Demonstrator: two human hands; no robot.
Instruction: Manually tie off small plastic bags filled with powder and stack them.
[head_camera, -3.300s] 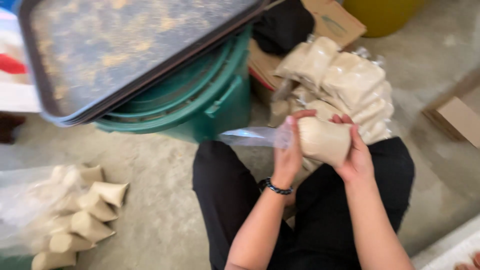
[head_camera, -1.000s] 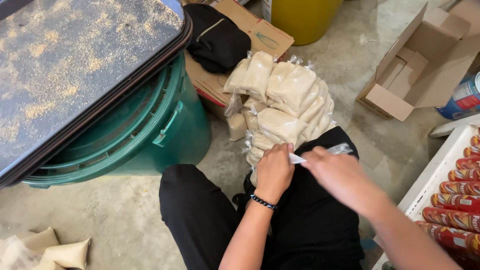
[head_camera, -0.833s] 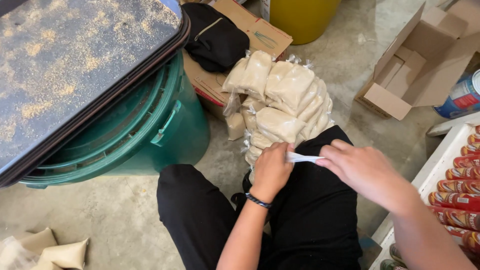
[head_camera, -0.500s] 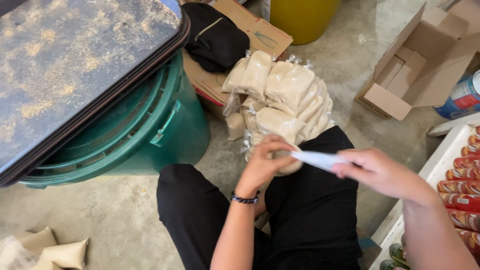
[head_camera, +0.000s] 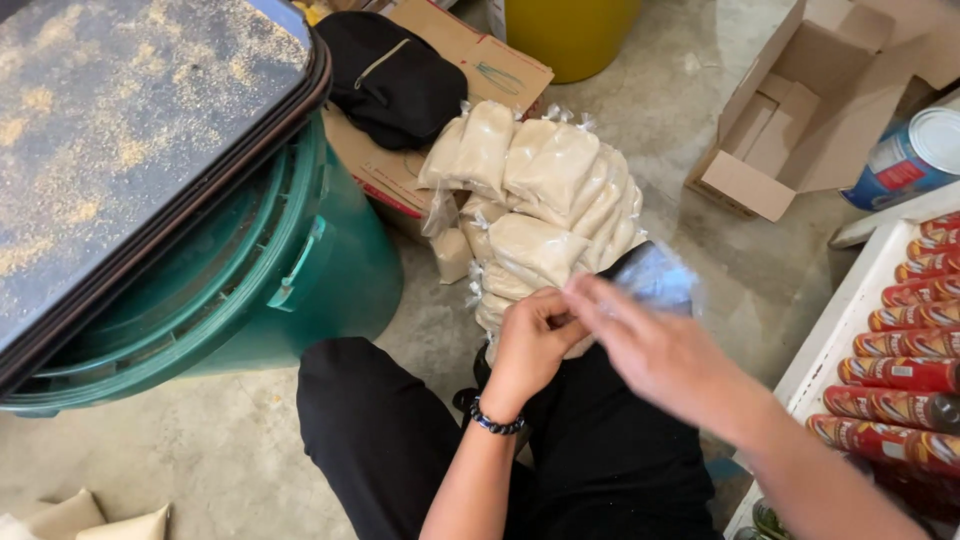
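My left hand (head_camera: 530, 340) and my right hand (head_camera: 650, 345) meet above my lap, both pinching an empty clear plastic bag (head_camera: 655, 278) that sticks up behind my right fingers. A beaded bracelet (head_camera: 492, 420) circles my left wrist. Just beyond my hands lies a pile of tied plastic bags filled with beige powder (head_camera: 540, 205) on the concrete floor. My black trousers (head_camera: 390, 440) fill the bottom of the view.
A green bucket (head_camera: 300, 290) with a dusty dark tray (head_camera: 130, 140) on top stands at left. A black bag (head_camera: 400, 80) rests on flattened cardboard. An open carton (head_camera: 800, 110), a tin can (head_camera: 905, 160), a white rack of red packs (head_camera: 905, 360) lie right. Filled bags (head_camera: 100, 520) bottom left.
The head turned right, away from the filled bags at left. My hands put down a filled bag, drew out an empty clear bag, and came back together on it.
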